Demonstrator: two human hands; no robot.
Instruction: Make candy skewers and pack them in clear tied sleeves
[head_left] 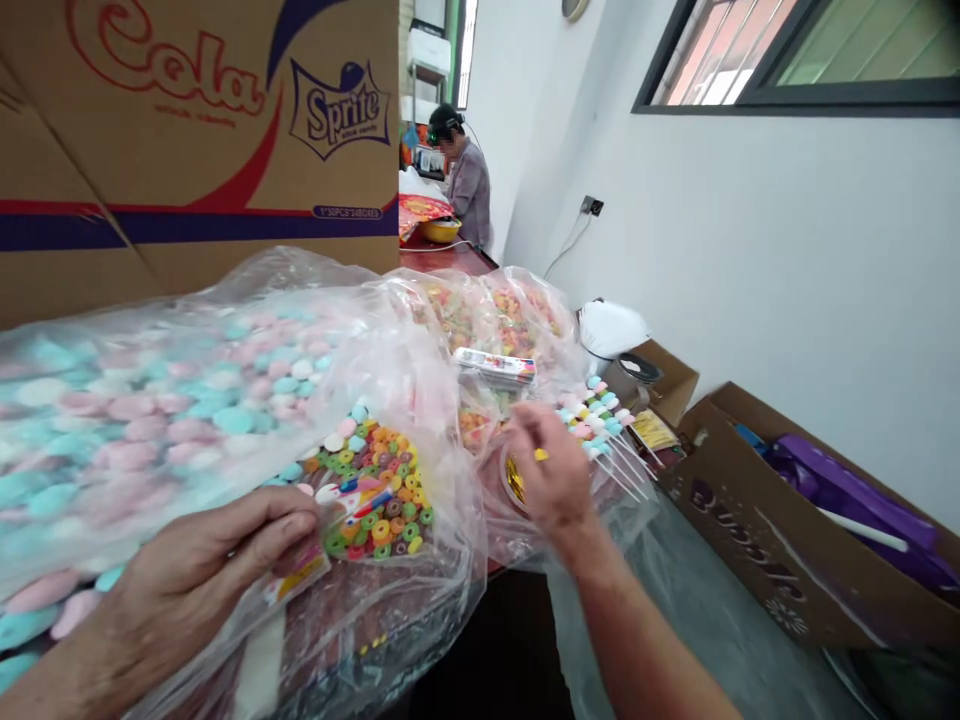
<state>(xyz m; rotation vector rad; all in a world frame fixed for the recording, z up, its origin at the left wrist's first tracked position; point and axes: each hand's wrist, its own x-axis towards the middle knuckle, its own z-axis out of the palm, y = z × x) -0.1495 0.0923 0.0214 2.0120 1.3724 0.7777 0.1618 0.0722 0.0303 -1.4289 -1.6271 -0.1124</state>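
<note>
My left hand [187, 590] is closed in a pinch on the edge of a small clear packet [352, 500] holding colourful ring candies and a few pastel sweets. The packet lies on a big clear bag of pink, blue and white marshmallows [135, 420]. My right hand [551, 475] is closed around a small roll with a gold strip [517, 478], held over crumpled clear plastic. Just beyond that hand lie several marshmallow skewers on white sticks [600, 425].
A Cola/Sprite cardboard carton [202, 130] stands behind the bags. More candy bags [495, 315] and a flat printed pack [499, 367] lie further back. An open brown box [757, 540] with purple items sits on the floor at right. Another person [465, 185] works at a far table.
</note>
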